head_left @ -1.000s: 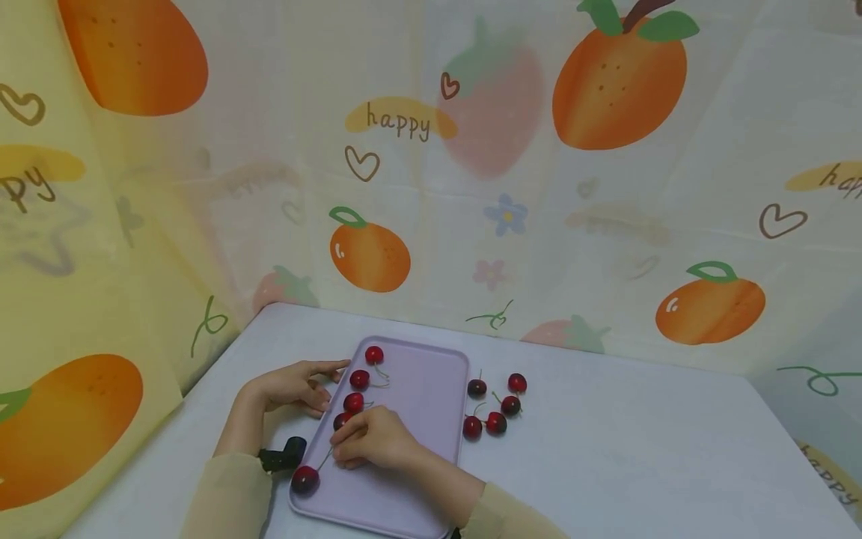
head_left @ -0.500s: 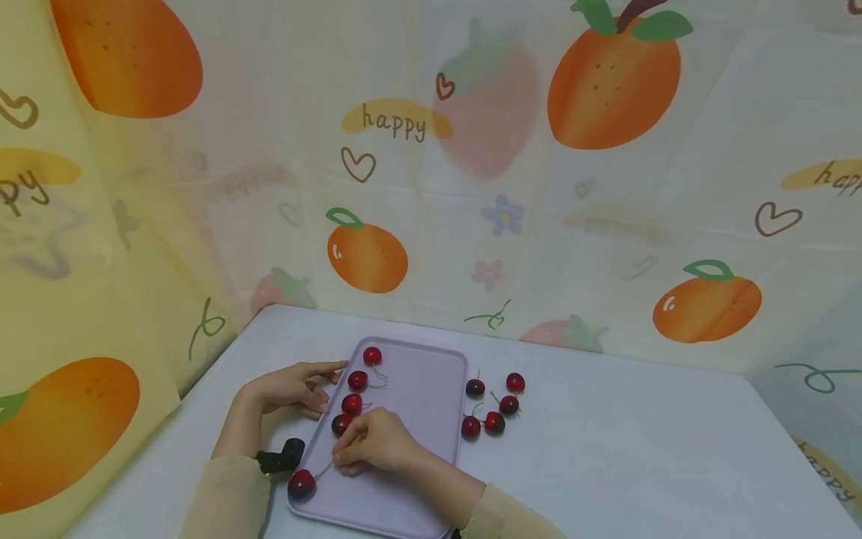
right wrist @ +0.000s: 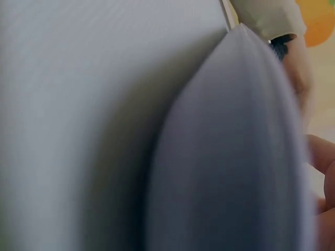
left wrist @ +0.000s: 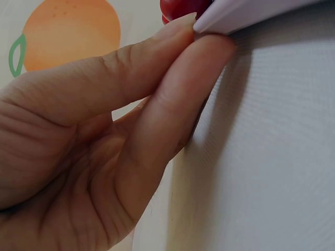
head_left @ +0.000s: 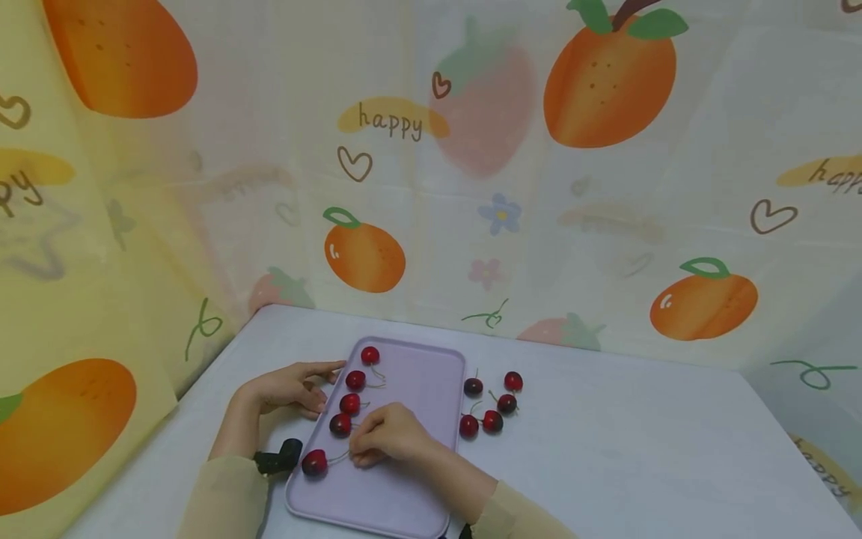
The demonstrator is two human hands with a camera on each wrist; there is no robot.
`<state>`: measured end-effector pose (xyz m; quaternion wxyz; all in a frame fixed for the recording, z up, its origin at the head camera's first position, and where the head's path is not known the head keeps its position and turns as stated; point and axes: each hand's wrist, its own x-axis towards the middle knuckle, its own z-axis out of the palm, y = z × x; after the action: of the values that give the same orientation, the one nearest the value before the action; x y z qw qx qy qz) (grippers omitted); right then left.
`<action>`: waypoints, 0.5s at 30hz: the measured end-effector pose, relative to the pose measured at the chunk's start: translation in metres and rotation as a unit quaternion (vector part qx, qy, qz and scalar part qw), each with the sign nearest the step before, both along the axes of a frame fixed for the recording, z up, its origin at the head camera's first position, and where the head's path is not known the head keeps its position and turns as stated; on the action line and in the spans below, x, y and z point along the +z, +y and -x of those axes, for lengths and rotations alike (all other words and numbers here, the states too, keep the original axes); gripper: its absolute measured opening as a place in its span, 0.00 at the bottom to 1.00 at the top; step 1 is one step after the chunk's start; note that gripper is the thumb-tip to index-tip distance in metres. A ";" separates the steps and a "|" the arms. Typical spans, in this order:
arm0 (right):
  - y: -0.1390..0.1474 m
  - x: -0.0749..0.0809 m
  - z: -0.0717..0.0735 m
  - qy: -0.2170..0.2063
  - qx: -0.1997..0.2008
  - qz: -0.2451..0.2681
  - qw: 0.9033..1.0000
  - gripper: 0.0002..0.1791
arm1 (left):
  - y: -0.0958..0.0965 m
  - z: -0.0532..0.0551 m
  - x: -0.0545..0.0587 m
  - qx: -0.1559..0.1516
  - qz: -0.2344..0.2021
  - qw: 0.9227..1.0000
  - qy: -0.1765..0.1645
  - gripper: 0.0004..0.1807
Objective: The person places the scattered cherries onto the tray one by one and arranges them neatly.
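Observation:
On a lilac tray [head_left: 417,389], my right hand [head_left: 392,433] pinches the stem of a dark red cherry [head_left: 314,463] between thumb and fingertips. That cherry sits near the tray's left rim, below a row of other cherries [head_left: 349,404] running along the same side. My left hand [head_left: 288,385] is at the tray's left edge; in the left wrist view its thumb and finger pinch the tray rim [left wrist: 251,15]. The tray's side [right wrist: 225,146] fills much of the right wrist view, where only parts of the right fingers [right wrist: 323,154] show at the edge.
Several more cherries [head_left: 492,421] with stems lie on the white table [head_left: 626,442] just right of the tray. A fruit-print cloth [head_left: 431,224] hangs behind and to the left. A black wrist camera [head_left: 279,457] sits on the left wrist beside the tray's edge.
The stemmed cherry has shifted from near the tray's near-left corner up and slightly right, closer to the row. My right hand moved a little right with it; the left hand stayed put.

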<state>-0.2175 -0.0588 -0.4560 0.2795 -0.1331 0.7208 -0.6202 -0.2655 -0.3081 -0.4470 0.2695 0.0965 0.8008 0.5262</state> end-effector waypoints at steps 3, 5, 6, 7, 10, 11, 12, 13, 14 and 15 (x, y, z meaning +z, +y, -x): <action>0.004 0.000 0.001 -0.017 -0.022 0.014 1.000 0.05 | 0.001 0.000 0.001 0.004 0.003 1.000 -0.002 0.43; 0.007 0.001 0.002 -0.022 -0.032 0.019 0.999 0.05 | 0.001 0.000 0.002 0.006 0.005 1.000 -0.003 0.43; 0.008 0.001 0.002 -0.022 -0.036 0.020 0.999 0.05 | 0.002 -0.001 0.002 0.008 0.007 1.000 -0.005 0.43; 0.009 0.000 0.003 -0.022 -0.039 0.022 0.999 0.05 | 0.002 -0.001 0.002 0.008 0.008 1.000 -0.005 0.43; 0.012 -0.002 0.005 -0.024 -0.047 0.023 0.998 0.05 | 0.002 0.000 0.002 0.011 0.012 1.000 -0.007 0.43; 0.012 -0.002 0.005 -0.025 -0.050 0.023 0.998 0.04 | 0.001 0.000 0.001 0.012 0.013 1.000 -0.007 0.43; 0.013 -0.003 0.005 -0.026 -0.052 0.023 0.998 0.04 | 0.001 0.000 0.001 0.013 0.013 1.000 -0.007 0.43; 0.013 -0.003 0.005 -0.027 -0.054 0.023 0.998 0.04 | 0.001 0.000 0.001 0.013 0.014 1.000 -0.007 0.43; 0.013 -0.003 0.005 -0.027 -0.055 0.021 0.998 0.04 | 0.001 0.001 0.000 0.014 0.014 1.000 -0.008 0.43; 0.014 -0.003 0.005 -0.028 -0.057 0.020 0.998 0.04 | 0.001 0.001 0.000 0.014 0.014 1.000 -0.009 0.43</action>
<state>-0.2228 -0.0452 -0.4586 0.2611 -0.0802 0.7065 -0.6528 -0.2666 -0.3075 -0.4474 0.2706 0.0769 0.8069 0.5194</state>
